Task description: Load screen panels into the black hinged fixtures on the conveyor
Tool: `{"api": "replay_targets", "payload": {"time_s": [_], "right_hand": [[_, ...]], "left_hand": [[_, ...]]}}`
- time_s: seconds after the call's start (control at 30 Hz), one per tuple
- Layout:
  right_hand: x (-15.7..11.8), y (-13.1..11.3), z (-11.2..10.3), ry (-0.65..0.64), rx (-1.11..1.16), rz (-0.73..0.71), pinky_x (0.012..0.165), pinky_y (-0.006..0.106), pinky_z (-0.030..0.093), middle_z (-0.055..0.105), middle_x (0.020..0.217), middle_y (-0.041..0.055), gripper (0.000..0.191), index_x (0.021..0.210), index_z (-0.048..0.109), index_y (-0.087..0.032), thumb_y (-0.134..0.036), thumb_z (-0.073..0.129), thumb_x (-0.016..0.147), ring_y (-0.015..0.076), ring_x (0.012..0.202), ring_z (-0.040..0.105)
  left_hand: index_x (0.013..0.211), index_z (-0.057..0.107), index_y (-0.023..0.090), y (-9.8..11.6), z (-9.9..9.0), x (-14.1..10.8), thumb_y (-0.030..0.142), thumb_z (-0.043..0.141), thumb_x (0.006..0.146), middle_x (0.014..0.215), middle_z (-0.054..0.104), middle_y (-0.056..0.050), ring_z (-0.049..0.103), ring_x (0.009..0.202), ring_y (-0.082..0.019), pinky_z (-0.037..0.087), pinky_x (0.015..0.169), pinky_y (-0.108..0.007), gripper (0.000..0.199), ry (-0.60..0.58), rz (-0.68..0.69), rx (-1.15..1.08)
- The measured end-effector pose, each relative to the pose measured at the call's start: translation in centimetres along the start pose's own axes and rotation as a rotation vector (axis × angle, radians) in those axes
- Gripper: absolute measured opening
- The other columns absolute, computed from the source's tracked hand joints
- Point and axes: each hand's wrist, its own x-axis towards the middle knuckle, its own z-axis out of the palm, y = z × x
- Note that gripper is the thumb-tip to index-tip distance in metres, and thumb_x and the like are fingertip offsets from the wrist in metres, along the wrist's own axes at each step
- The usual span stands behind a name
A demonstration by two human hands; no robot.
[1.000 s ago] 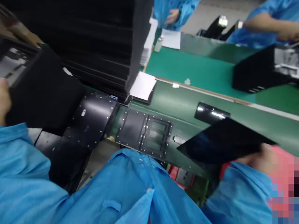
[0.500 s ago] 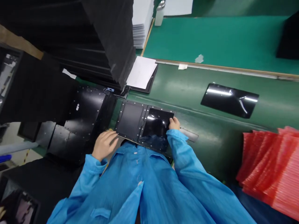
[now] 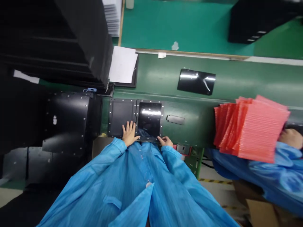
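Observation:
A black two-part hinged plate (image 3: 121, 110) with small round studs lies opened flat at the front edge of the green bench. In its right half rests a glossy black screen panel (image 3: 149, 121), reflecting a ceiling light. My left hand (image 3: 129, 134) is open, fingers spread flat over the lower part of the plate's left half. At the lower right corner, my right hand (image 3: 166, 141) has curled fingers, with thumb and fingertips on the plate's edge. Right of the plate lies a small flat grey strip (image 3: 175, 119).
Another glossy screen panel (image 3: 197, 82) lies further back. Red bubble-wrap bags (image 3: 258, 129) are at the right, beside a co-worker's hand (image 3: 291, 138). White paper (image 3: 122, 64) sits on a black tray. Tall black stacks (image 3: 78, 41) and studded plates (image 3: 66, 123) stand at the left.
My view has swung to the right. My left hand has come onto the plate's left half. My right hand has moved from the panel's right side to the lower right corner.

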Motion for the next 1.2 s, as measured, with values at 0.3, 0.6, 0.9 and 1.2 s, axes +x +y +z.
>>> {"api": "replay_targets", "payload": {"time_s": [0.3, 0.6, 0.9, 1.2], "right_hand": [[3.6, -2.9, -4.1, -0.212, -0.181, -0.215, 0.064, 0.031, 0.045, 0.063, 0.059, 0.0038, 0.035, 0.051, 0.05, -0.021, -0.037, 0.081, 0.056, 0.0243, 0.071, 0.064], [12.7, -15.3, -12.3, -0.271, -0.29, -0.491, 0.067, 0.029, 0.044, 0.061, 0.056, 0.0058, 0.045, 0.055, 0.057, -0.018, -0.049, 0.051, 0.088, 0.0177, 0.062, 0.06], [11.3, -15.3, -11.5, 0.061, -0.417, -0.622, 0.067, 0.033, 0.043, 0.067, 0.09, 0.0127, 0.033, 0.092, 0.064, -0.016, -0.047, 0.058, 0.083, 0.0257, 0.083, 0.06], [11.6, -13.2, -5.3, 0.228, -0.508, -1.399, 0.095, 0.037, 0.039, 0.059, 0.125, 0.0104, 0.038, 0.117, 0.061, -0.014, -0.006, 0.042, 0.085, 0.0241, 0.112, 0.048]], "left_hand": [[0.148, 0.017, 0.013, 1.6, -0.4, 0.7, 0.05, 0.059, 0.077, 0.154, 0.006, -0.016, 0.0, 0.142, -0.036, 0.008, 0.111, -0.059, 0.091, -0.002, -0.199, 0.017], [0.146, 0.024, 0.026, 1.5, -11.4, 12.2, 0.05, 0.035, 0.09, 0.156, 0.009, -0.003, 0.002, 0.143, -0.031, 0.006, 0.109, -0.062, 0.062, 0.093, -0.272, -0.024], [0.146, 0.023, 0.014, 4.0, -9.4, 11.0, 0.044, 0.044, 0.089, 0.154, 0.009, -0.017, 0.005, 0.141, -0.037, 0.01, 0.107, -0.066, 0.068, 0.139, -0.237, 0.071], [0.125, 0.055, 0.018, 3.4, 3.5, -0.5, 0.023, 0.039, 0.093, 0.132, 0.055, -0.007, 0.044, 0.128, -0.018, 0.025, 0.112, -0.039, 0.036, -0.061, 0.667, 0.119]]}}
